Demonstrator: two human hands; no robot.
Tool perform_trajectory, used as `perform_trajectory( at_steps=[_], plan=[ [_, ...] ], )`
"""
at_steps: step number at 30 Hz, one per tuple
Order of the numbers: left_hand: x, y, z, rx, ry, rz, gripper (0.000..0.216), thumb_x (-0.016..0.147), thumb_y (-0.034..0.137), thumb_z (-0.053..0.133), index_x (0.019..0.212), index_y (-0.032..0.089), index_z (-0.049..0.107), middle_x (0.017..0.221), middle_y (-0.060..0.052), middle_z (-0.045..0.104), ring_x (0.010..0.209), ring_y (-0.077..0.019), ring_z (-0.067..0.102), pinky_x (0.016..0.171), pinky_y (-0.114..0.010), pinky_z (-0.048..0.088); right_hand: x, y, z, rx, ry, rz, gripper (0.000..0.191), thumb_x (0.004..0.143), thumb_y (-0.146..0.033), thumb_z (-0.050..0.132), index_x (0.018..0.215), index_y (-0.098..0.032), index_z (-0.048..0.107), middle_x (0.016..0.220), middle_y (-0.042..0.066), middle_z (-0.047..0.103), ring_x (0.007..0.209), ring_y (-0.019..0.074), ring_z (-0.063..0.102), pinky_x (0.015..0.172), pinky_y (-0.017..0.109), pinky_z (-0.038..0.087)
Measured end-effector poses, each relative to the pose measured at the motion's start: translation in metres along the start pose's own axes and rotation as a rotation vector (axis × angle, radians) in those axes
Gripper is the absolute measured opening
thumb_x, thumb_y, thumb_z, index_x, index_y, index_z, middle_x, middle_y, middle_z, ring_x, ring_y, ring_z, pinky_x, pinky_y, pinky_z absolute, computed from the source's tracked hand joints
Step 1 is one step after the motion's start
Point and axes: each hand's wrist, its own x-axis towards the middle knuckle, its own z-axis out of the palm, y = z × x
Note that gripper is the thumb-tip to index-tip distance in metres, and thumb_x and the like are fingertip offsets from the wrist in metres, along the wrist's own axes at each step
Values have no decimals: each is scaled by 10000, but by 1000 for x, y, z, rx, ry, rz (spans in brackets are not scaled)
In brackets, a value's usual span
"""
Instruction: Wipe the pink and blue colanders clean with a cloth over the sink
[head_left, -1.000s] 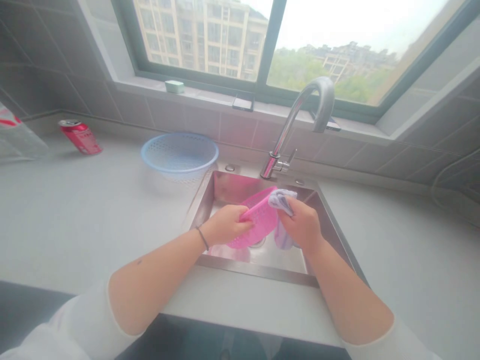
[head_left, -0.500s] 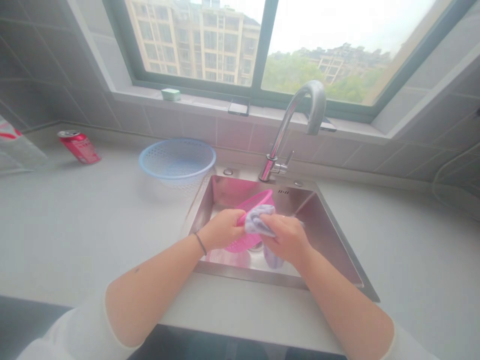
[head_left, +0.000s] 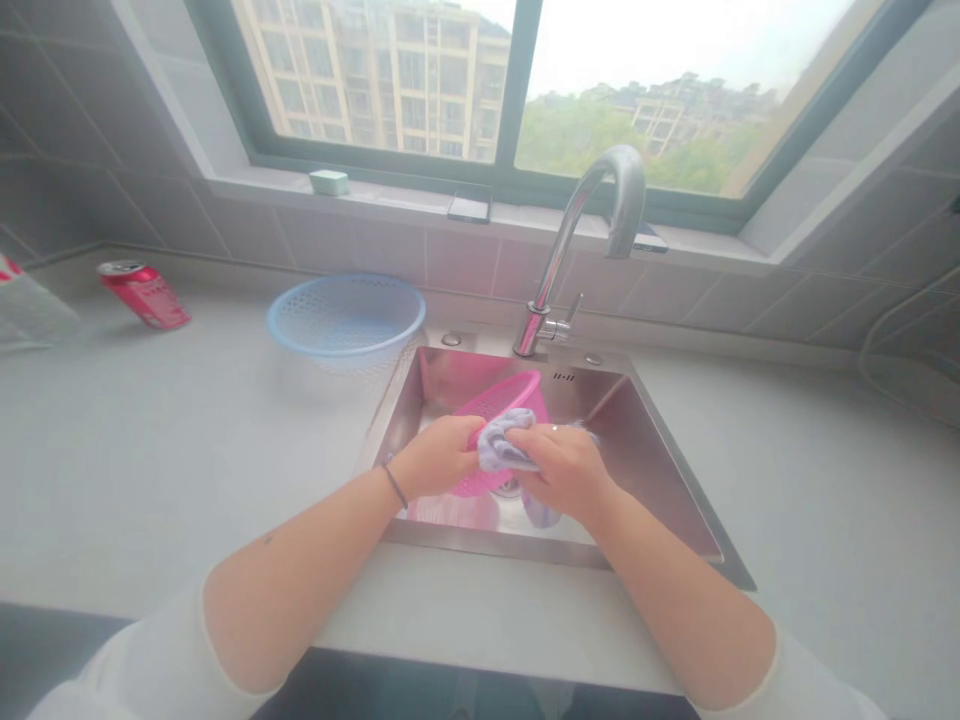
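Observation:
Over the steel sink (head_left: 660, 470), my left hand (head_left: 439, 455) is closed on the near rim of a pink colander (head_left: 487, 400), which is tilted on its side. My right hand (head_left: 566, 465) grips a pale lavender cloth (head_left: 499, 440) bunched at the colander's rim, close to my left fingers. A loose end of the cloth hangs below my right hand toward the sink floor. Both hands cover part of the colander, and its lower side is partly hidden.
A blue colander (head_left: 345, 318) stands on the counter (head_left: 187, 450) left of the sink. Behind the basin rises a curved faucet (head_left: 570, 240). Farther left are a red can (head_left: 145, 294) and a clear plastic item (head_left: 30, 305). A green bar (head_left: 328, 182) lies on the windowsill.
The cloth and my right hand have shifted slightly left along the colander's rim. My left hand keeps its grip. The whole view has moved a little.

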Motion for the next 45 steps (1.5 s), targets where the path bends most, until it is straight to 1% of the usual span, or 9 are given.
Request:
perform_trajectory(
  at_steps=[4,9,13,19,25,29,34,41,45],
  plan=[
    [-3,3,-4,-34,1,-63,201,830,356,592,739,179,561,696,11,557,641,-144,519,584,-252,376,8,22,-7,11,74,415,248,909,-300,566,1047,-237,762,980,63,803,843,226,737,715,299,499],
    [-6,-2,0,-200,-55,-85,214,817,366,641,787,165,573,724,17,555,647,-133,529,593,-244,396,9,37,-18,67,111,679,244,904,-353,565,1001,-241,759,823,40,767,739,233,698,640,303,458],
    [-4,-10,6,-321,-76,-83,366,890,484,631,987,133,673,854,-46,668,714,-164,609,627,-260,447,5,33,-15,100,121,667,246,884,-337,577,1018,-243,760,848,37,772,722,219,682,651,303,463],
    [-1,-9,5,-550,-93,19,588,959,592,566,1333,147,653,1285,-149,702,1109,-268,664,943,-368,504,4,33,-10,91,103,646,279,873,-329,593,1066,-233,770,929,54,790,788,234,710,719,323,494],
    [-4,-9,-1,-760,-181,-113,474,779,393,822,1146,148,650,1066,-108,747,886,-197,708,790,-310,530,1,31,-10,80,144,597,277,892,-331,583,1083,-233,758,959,53,798,832,241,731,746,336,517],
    [0,-12,8,-811,-90,-187,423,679,220,788,1023,192,544,796,12,695,639,-133,654,615,-236,471,-2,21,-4,80,139,513,260,885,-316,591,1076,-246,753,979,46,807,849,232,746,767,328,540],
    [5,-9,13,-490,125,-186,413,796,318,695,1176,174,620,830,-28,729,724,-187,687,671,-291,508,-2,10,5,62,44,359,275,821,-251,612,1051,-250,762,974,48,812,831,235,754,721,317,533],
    [2,-1,3,-60,209,-118,222,896,359,613,924,165,717,836,-28,737,748,-176,653,672,-279,449,6,18,-5,76,73,561,234,886,-297,586,1029,-233,760,926,50,800,756,220,725,675,306,506],
    [2,-3,3,-22,176,-66,214,889,360,620,845,162,689,778,-19,714,726,-168,624,652,-271,415,0,-3,-4,130,-5,348,240,816,-227,605,998,-248,760,867,21,793,713,196,708,661,288,491]
  ],
)
